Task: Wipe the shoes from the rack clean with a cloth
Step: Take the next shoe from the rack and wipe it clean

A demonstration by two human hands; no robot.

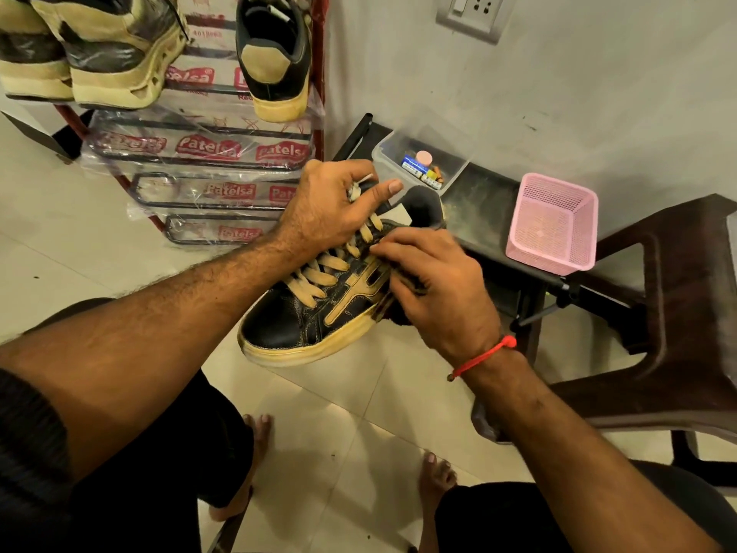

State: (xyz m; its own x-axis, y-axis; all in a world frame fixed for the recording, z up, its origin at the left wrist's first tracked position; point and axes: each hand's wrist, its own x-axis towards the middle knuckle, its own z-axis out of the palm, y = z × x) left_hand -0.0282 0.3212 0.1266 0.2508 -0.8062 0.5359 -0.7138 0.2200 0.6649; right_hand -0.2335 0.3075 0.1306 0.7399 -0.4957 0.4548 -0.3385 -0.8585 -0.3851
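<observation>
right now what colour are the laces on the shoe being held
Tan, like the sole, on the black leather sneaker; the head view shows them.

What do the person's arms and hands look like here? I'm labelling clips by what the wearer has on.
Both forearms are bare and hairy, with no gloves and no rings in view. The right hand has a thin red thread bracelet tied at its wrist, with a small knot. The left hand has nothing at the wrist; a dark ribbed sleeve shows high up on that arm.

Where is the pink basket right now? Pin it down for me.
In the head view the pink basket sits to the right of the held black shoe, on a dark low surface by the wall, right of a clear box of small items.
</observation>
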